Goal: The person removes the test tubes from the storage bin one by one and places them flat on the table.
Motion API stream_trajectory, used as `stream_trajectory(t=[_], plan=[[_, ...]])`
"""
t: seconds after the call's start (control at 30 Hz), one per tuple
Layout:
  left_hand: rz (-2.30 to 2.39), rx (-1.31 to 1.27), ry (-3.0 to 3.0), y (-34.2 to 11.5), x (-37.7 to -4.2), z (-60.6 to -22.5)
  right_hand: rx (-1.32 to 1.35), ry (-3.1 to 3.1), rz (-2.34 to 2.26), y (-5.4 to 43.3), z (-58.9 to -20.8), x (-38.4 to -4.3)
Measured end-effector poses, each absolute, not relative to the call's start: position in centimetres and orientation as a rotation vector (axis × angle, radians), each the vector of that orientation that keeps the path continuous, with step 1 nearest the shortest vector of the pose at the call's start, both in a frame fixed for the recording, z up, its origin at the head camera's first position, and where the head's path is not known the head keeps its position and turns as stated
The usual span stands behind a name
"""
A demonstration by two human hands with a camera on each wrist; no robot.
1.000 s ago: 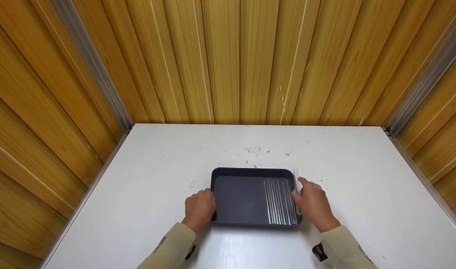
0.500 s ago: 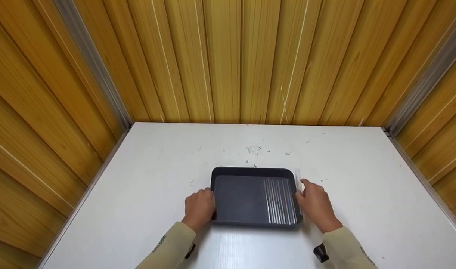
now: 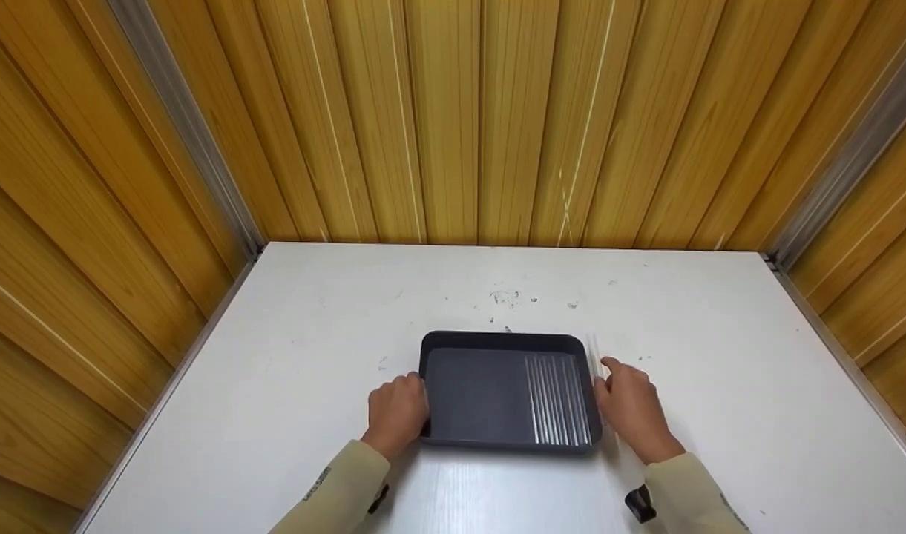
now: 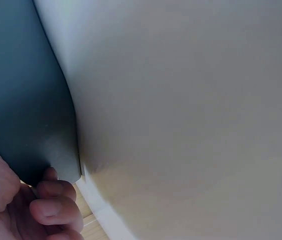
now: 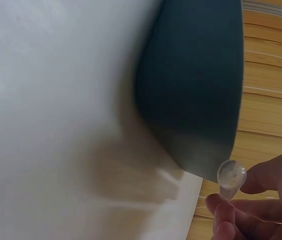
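A dark grey rectangular tray (image 3: 475, 400) sits near the middle of the table. Several clear test tubes (image 3: 558, 400) lie side by side in its right part. My left hand (image 3: 398, 411) grips the tray's left wall; its fingers curl at the tray's edge in the left wrist view. Just outside the right rim, my right hand (image 3: 632, 409) pinches one more clear test tube (image 3: 595, 356) between thumb and fingers. In the right wrist view, that test tube's rounded end (image 5: 232, 174) shows beside the tray's outer wall (image 5: 191, 80).
The white table (image 3: 334, 311) bears small dark scuffs (image 3: 506, 298) behind the tray. Wood-patterned panels (image 3: 438, 126) wall in its back and sides, with grey metal posts (image 3: 193, 141) at the corners.
My right hand has shifted a little to the right, bringing the held test tube from over the tray's right rim to outside it. The left hand and the tray stay put.
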State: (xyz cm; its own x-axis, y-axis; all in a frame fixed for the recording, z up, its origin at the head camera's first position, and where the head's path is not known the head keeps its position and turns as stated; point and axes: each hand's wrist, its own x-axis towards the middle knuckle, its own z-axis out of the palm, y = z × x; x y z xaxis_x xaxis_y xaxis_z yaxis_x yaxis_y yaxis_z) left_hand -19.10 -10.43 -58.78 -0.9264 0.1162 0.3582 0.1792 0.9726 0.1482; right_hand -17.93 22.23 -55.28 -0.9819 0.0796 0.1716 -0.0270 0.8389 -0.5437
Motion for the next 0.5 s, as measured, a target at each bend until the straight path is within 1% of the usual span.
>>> stream_trajectory(t=[0.5], plan=[[-0.267, -0.217, -2.757, -10.41, -18.93, -58.75, -0.076, -2.882, 0.906, 22.64, -56.10, -17.85]])
